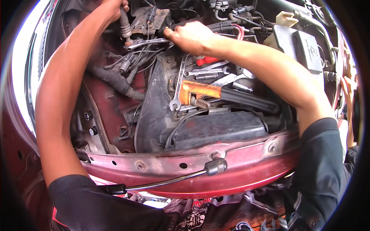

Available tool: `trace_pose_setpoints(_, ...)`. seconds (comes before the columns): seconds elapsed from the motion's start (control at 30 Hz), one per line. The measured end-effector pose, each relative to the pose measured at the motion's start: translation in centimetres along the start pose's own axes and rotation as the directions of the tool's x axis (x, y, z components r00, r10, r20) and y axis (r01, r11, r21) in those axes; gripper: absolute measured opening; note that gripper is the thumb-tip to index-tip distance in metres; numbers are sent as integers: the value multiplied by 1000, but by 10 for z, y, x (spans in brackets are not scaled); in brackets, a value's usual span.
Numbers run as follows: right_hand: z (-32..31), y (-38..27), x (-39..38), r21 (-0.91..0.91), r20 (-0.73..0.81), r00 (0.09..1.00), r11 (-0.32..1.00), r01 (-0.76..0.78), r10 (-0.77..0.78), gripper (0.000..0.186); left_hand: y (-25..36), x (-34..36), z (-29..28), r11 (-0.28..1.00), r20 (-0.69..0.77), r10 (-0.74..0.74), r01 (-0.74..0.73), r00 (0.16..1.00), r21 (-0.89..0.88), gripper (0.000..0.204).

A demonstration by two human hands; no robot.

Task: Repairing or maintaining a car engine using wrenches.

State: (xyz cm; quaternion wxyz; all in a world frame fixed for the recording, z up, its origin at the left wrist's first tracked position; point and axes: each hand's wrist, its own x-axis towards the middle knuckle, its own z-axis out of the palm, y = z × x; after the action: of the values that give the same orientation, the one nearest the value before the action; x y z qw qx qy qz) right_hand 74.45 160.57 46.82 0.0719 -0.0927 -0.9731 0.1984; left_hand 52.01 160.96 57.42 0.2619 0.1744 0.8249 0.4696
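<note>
At the top edge my left hand (112, 8) is closed around the upper part of a hose with a metal fitting (125, 27); part of the hand is cut off by the picture's edge. My right hand (192, 37) grips a combination wrench (150, 43) lying almost level. The wrench's far end meets the fitting at the hose's lower end; how it seats there is too small to tell. Just below my right hand, another combination wrench (179, 82) rests against an orange pipe wrench (198, 91) with a black handle.
Several more wrenches (208, 71) lie by the pipe wrench on a black plastic cover (154, 115). A red front panel (246, 163) runs across nearby, with a metal rod (165, 181) over it. To the right are a whitish reservoir (284, 40) and another person's hand (348, 85).
</note>
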Motion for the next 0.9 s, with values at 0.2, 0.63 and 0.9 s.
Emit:
trace_pose_setpoints(0.2, 17, 10, 9, -67, -138, 986, 994, 89, -98, 27, 10, -1, 14, 1000, -9, 21, -21, 1000, 23, 24)
trace_pose_setpoints(0.63, -20, -20, -13, 201, 44, 995, 975, -94, 87, 32, 9, -1, 4, 999, -5, 7, -7, 1000, 38, 21)
trace_pose_setpoints(0.9, -23, -36, -11, 557, 141, 953, 775, -300, 268, 51, -5, -1, -9, 999, -15, 18, -17, 1000, 33, 23)
